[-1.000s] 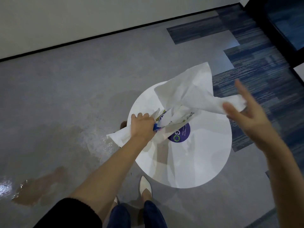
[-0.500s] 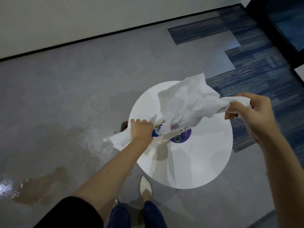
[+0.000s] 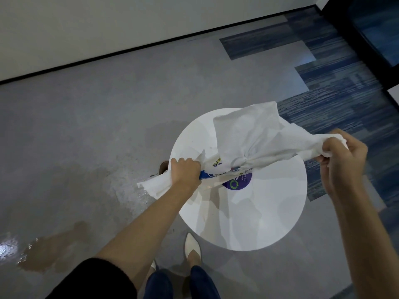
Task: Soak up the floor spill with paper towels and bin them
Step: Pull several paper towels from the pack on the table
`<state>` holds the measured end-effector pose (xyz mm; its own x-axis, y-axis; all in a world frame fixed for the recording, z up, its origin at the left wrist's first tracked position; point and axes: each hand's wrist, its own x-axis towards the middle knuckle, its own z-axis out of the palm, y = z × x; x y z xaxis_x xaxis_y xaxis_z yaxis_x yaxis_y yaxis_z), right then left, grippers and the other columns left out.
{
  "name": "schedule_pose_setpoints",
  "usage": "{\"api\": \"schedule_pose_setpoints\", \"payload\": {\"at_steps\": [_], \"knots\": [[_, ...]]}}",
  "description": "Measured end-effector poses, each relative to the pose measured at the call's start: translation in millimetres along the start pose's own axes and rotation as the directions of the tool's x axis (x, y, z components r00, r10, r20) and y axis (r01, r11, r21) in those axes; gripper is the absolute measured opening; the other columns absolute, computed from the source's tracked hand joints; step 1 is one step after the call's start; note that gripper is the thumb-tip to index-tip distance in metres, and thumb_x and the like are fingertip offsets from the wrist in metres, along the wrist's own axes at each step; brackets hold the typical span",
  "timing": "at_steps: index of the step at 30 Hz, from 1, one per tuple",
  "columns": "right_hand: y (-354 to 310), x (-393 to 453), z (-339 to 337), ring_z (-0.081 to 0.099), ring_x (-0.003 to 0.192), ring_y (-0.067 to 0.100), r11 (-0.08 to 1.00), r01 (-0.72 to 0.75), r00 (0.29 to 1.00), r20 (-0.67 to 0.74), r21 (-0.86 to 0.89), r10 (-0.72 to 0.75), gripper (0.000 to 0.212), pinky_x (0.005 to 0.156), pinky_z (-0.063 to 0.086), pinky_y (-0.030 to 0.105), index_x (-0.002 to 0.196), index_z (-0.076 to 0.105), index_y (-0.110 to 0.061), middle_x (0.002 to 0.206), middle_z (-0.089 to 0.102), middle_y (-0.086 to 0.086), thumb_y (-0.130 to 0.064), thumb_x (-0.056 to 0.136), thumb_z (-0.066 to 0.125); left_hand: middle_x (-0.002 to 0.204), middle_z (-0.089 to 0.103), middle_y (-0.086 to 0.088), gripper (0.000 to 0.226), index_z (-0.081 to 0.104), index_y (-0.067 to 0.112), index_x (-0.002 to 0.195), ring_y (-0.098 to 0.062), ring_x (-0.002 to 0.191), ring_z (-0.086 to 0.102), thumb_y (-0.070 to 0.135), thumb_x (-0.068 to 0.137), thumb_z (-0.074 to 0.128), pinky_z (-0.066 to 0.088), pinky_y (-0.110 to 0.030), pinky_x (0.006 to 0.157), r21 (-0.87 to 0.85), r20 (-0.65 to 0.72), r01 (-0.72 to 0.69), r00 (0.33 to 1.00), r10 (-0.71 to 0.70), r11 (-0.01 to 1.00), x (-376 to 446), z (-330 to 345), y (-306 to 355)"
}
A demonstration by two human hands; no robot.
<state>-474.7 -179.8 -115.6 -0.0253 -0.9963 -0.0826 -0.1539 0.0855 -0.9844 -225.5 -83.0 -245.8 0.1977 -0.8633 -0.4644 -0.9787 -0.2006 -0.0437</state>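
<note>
Over a round white table [image 3: 259, 223], my left hand [image 3: 185, 172] grips a wrapped pack of paper towels [image 3: 158, 185] with blue and yellow print. A white sheet of paper towel [image 3: 254, 134] stretches taut from the pack to my right hand [image 3: 343, 155], which is closed on the sheet's far end. A brown spill [image 3: 51, 251] lies on the grey floor at the lower left, with a wet shiny patch [image 3: 9, 247] beside it. No bin is visible.
A purple round sticker [image 3: 237, 183] sits on the table top. My white shoes [image 3: 192, 247] stand at the table's near edge. Blue carpet tiles [image 3: 336, 100] cover the floor to the right, and a white wall [image 3: 108, 24] runs along the back.
My right hand went from open beside the sheet to closed on its end and pulled it right, drawing the sheet taut. My left hand stayed on the pack.
</note>
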Motion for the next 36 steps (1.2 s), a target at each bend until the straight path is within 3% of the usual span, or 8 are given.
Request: {"api": "schedule_pose_setpoints", "payload": {"at_steps": [7, 14, 17, 21, 25, 29, 33, 36], "knots": [[20.4, -1.4, -9.7, 0.044, 0.060, 0.005, 0.994, -0.068, 0.995, -0.072, 0.086, 0.074, 0.036, 0.055, 0.037, 0.017, 0.052, 0.055, -0.020, 0.056, 0.043, -0.010, 0.003, 0.074, 0.039, 0.084, 0.045, 0.002, 0.016, 0.059, 0.017, 0.096, -0.020, 0.087, 0.051, 0.031, 0.089, 0.058, 0.030, -0.032, 0.075, -0.001, -0.006, 0.000, 1.000, 0.000, 1.000, -5.2, 0.1, 1.7], [28.7, -2.7, -4.3, 0.070, 0.094, 0.013, 0.966, -0.241, 0.921, 0.338, 0.099, 0.195, 0.028, 0.080, 0.058, 0.028, 0.108, 0.068, -0.004, 0.104, 0.074, -0.003, 0.007, 0.091, 0.049, 0.123, 0.047, 0.004, 0.073, 0.052, 0.030, 0.127, -0.019, 0.111, 0.044, 0.075, 0.069, 0.058, 0.032, -0.035, 0.088, -0.219, -0.097, -0.068, 0.994, 0.047, 0.973, -7.0, 0.5, -0.3], [39.0, -6.4, 5.3, 0.070, 0.081, 0.015, 0.977, -0.211, 0.923, 0.322, -0.038, 0.211, 0.047, 0.074, 0.058, 0.033, 0.081, 0.079, -0.024, 0.085, 0.076, -0.006, 0.014, 0.087, 0.052, 0.131, 0.042, 0.009, 0.095, 0.046, 0.033, 0.134, -0.017, 0.121, 0.039, 0.087, 0.055, 0.056, 0.029, -0.037, 0.094, -0.530, -0.098, -0.072, 0.995, 0.023, 0.845, -10.9, -8.0, 9.3], [57.4, -6.0, 12.5, 0.052, 0.066, 0.025, 0.979, -0.202, 0.949, 0.238, -0.041, 0.206, 0.034, 0.063, 0.043, 0.036, 0.065, 0.060, -0.007, 0.063, 0.055, 0.003, 0.020, 0.082, 0.050, 0.137, 0.040, 0.012, 0.088, 0.048, 0.032, 0.132, -0.015, 0.127, 0.033, 0.083, 0.061, 0.057, 0.024, -0.037, 0.099, -0.684, -0.189, -0.105, 0.981, -0.036, 0.722, -5.4, -27.9, 24.9], [64.2, -12.3, 21.0, 0.045, 0.057, 0.008, 0.972, -0.225, 0.954, 0.218, 0.066, 0.206, 0.036, 0.051, 0.038, 0.022, 0.072, 0.042, -0.012, 0.062, 0.046, -0.006, 0.023, 0.081, 0.039, 0.138, 0.038, 0.007, 0.096, 0.044, 0.024, 0.136, -0.018, 0.131, 0.033, 0.076, 0.058, 0.062, 0.029, -0.044, 0.109, -0.930, 0.078, 0.119, 0.989, -0.127, 0.349, 13.2, -44.4, 39.4], [74.0, -14.8, 19.5, 0.050, 0.072, 0.013, 0.946, -0.288, 0.952, 0.155, 0.151, 0.265, 0.043, 0.057, 0.044, 0.025, 0.084, 0.055, -0.026, 0.078, 0.055, -0.006, 0.014, 0.076, 0.042, 0.105, 0.065, 0.005, 0.049, 0.066, 0.015, 0.103, -0.016, 0.103, 0.061, 0.049, 0.069, 0.077, 0.047, -0.044, 0.098, -0.986, 0.067, 0.086, 0.989, -0.133, 0.146, 20.9, -43.5, 36.4], [80.7, -24.2, 12.8, 0.059, 0.085, 0.019, 0.993, 0.047, 0.995, 0.090, -0.104, -0.038, 0.031, 0.076, 0.049, 0.035, 0.095, 0.061, -0.017, 0.089, 0.066, -0.002, 0.005, 0.076, 0.049, 0.095, 0.071, 0.000, 0.032, 0.069, 0.010, 0.088, -0.019, 0.094, 0.065, 0.039, 0.076, 0.075, 0.052, -0.040, 0.091, -0.990, -0.043, -0.012, 0.975, -0.217, 0.141, 22.9, -47.3, 28.5], [95.5, -32.4, 6.2, 0.055, 0.085, 0.020, 0.687, 0.455, 0.891, 0.276, -0.566, -0.362, 0.026, 0.081, 0.035, 0.032, 0.093, 0.066, -0.009, 0.087, 0.064, -0.001, -0.010, 0.073, 0.050, 0.092, 0.073, -0.001, 0.024, 0.069, 0.013, 0.088, -0.020, 0.090, 0.067, 0.036, 0.080, 0.072, 0.054, -0.038, 0.087, -0.992, -0.088, -0.053, 0.945, -0.314, 0.119, 28.1, -57.8, 15.2]]}}
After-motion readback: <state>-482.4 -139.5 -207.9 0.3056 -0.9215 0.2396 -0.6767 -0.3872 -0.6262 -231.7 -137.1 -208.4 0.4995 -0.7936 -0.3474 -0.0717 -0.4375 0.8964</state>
